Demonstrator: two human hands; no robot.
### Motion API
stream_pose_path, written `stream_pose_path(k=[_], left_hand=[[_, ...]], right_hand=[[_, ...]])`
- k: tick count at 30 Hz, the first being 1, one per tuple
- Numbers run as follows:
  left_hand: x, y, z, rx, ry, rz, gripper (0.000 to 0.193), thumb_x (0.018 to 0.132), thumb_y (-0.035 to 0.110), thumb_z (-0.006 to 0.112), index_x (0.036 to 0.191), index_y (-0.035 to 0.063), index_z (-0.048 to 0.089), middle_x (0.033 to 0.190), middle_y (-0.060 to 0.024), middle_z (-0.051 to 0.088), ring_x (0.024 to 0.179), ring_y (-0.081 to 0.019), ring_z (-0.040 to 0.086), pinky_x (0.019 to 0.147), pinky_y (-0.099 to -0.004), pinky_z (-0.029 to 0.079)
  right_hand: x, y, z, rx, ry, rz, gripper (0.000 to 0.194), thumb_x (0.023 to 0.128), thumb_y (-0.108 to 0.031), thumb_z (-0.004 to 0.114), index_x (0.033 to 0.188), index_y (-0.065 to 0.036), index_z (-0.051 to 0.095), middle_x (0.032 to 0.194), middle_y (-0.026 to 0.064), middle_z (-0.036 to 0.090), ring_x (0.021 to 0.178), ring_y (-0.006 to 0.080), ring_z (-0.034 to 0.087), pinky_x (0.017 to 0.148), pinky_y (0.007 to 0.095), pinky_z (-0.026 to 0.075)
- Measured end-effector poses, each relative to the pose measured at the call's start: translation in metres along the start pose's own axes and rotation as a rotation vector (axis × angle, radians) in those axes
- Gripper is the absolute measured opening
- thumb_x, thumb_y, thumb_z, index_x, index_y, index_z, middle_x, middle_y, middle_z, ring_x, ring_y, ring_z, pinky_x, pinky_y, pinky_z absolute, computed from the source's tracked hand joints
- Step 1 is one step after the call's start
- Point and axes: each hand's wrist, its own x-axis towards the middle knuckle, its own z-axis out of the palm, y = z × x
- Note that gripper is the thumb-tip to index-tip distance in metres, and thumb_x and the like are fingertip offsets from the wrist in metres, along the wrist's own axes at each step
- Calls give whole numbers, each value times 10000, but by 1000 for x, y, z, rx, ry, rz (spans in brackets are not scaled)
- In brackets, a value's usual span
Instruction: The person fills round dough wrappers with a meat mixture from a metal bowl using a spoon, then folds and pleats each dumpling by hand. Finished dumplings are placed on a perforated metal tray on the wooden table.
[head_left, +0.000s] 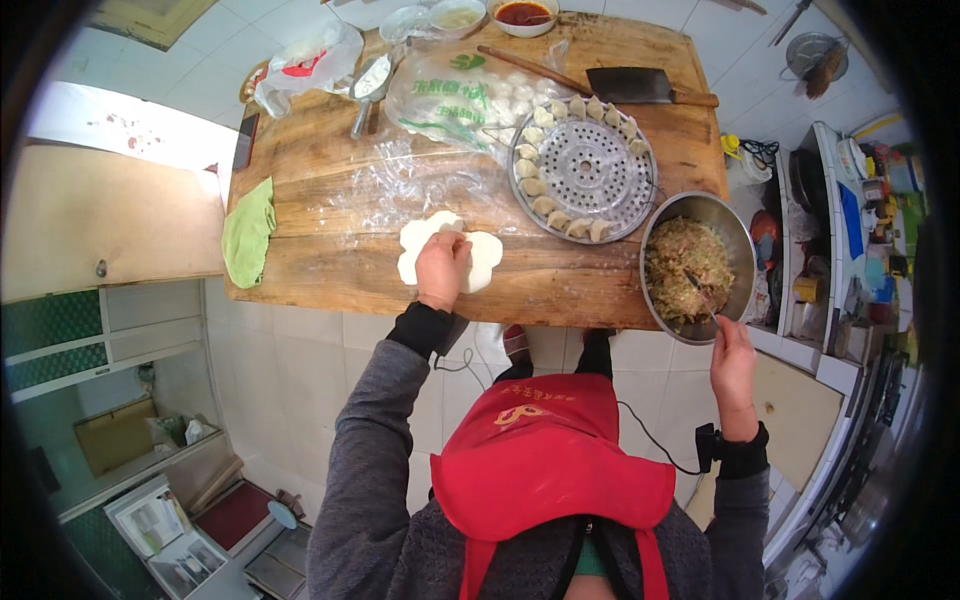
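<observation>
Several thin round dough wrappers (484, 260) lie overlapping near the table's front edge. My left hand (442, 264) is over them, fingertips bent together at the wrappers; whether it pinches one cannot be told. At the right, my right hand (733, 356) grips the handle of a metal utensil (703, 294), whose far end is in minced filling (686, 262) inside a steel bowl (742, 232). Left of the bowl, a round perforated metal steamer tray (592, 180) carries folded dumplings (546, 204) along its rim, mostly on the left and top sides.
A cleaver (630, 85), a rolling pin (532, 69), a plastic bag (442, 90) and a flour scoop (371, 79) lie behind. A bowl of red sauce (523, 13) stands at the back edge. A green cloth (250, 232) and a phone (244, 142) lie at the left.
</observation>
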Motion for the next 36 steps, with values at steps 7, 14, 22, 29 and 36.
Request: stream_pose_path(k=[7,14,22,29,36], left_hand=[[-6,16,-13,91,52,222,136,818,64,698,948,50,663,878,-120,618,866,-308,604,726,-394,496],[-57,41,-25,-104,-134,339,76,914,7,603,975,17,559,1081,-149,680,942,-289,654,839,-341,523],[-47,107,-14,-1053,-298,-310,8,997,109,549,1000,103,545,817,41,570,729,-38,554,687,-218,514],[-37,151,-17,-1588,-496,-507,112,1018,157,547,1082,67,565,926,4,629,781,-68,624,790,-275,579],[-45,148,-10,-1736,-695,-517,216,1005,96,535,1207,41,586,1117,-82,685,1001,-190,678,847,-351,569]], right_hand=[[-2,2,-1,19,-16,6,200,934,-29,534,1113,-13,623,981,183,611,911,409,601,777,450,497],[-4,2,3,41,-12,31,196,930,-41,549,1110,-18,624,1016,184,626,930,406,609,782,448,501],[-7,-9,-18,95,19,17,182,915,-63,576,1085,-39,636,974,188,653,887,410,630,758,450,521],[-17,-27,-38,-79,-97,-29,187,888,-69,600,1070,-47,642,890,158,630,770,390,636,674,465,532],[-10,-24,-44,-29,-18,-1,200,894,-73,592,1087,-43,634,880,151,625,751,393,630,653,464,530]])
